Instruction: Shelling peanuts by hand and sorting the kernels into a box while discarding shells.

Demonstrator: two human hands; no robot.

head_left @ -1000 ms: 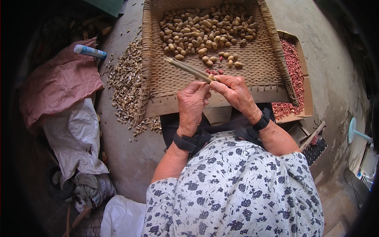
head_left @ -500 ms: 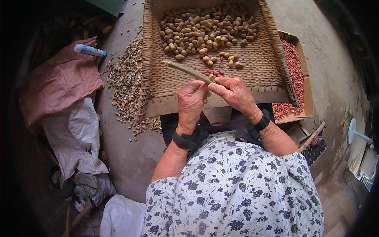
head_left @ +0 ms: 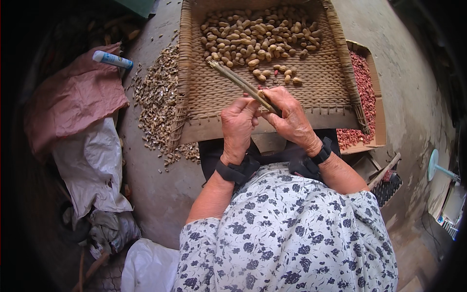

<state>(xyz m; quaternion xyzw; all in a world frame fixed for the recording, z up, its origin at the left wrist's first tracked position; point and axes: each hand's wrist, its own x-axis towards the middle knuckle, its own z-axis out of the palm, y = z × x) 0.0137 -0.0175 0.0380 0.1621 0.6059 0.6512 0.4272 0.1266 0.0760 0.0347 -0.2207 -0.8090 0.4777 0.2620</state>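
Note:
My right hand (head_left: 292, 117) is closed around the lower end of a thin split wooden stick (head_left: 233, 78), which points up and left over the woven tray (head_left: 219, 100). A small brown bit, perhaps a peanut, shows by the right fingers against the stick. Close beside it, my left hand (head_left: 237, 129) has its fingers pinched together under the stick; what they hold is hidden. Unshelled peanuts (head_left: 258, 36) are heaped at the tray's far end, with several loose ones (head_left: 262, 74) nearer my hands. A red kernel (head_left: 276, 72) lies among these.
Empty peanut shells (head_left: 158, 97) are piled on the floor left of the tray. A cardboard box (head_left: 378, 117) of red kernels (head_left: 360, 92) stands to the right. Farther left are a pink sack (head_left: 73, 92), a white sack (head_left: 92, 165) and a blue-and-white tube (head_left: 113, 59).
The stick's lower end has come into view beyond my right fingers, and its tip has shifted up and right. My right hand has moved slightly down, now covering most of the red kernels near it.

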